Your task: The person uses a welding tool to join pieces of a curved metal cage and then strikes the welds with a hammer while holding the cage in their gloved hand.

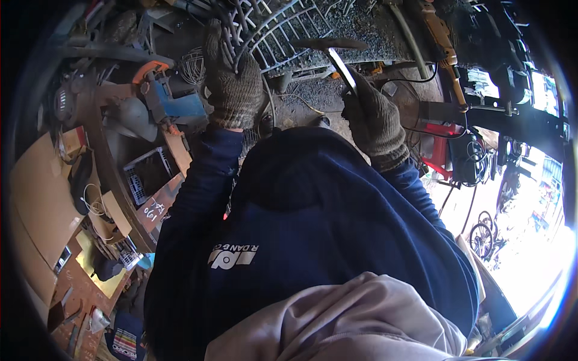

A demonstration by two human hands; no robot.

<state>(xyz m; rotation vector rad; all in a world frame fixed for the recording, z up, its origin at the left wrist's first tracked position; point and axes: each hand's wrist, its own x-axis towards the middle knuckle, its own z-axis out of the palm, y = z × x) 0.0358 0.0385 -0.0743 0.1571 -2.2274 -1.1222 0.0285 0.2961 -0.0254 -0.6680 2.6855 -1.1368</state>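
Note:
A grate of welded metal bars (288,37) lies at the far middle, over dark, gritty ground. My left hand (235,90), in a knitted work glove, is closed around some of its upright rods. In my gloved right hand (376,120) is a chipping hammer (342,67), held by its pale metal handle. The hammer's dark, narrow head lies crosswise just right of the grate, apart from my left hand. My right fingertips are partly hidden behind the glove.
A blue vise-like tool (174,107) with orange parts stands left of my left hand, near a coil of wire (192,65). An orange power tool (442,39) with a black cord is at the far right. Cardboard (45,210) lies left; a bicycle (481,237) stands right.

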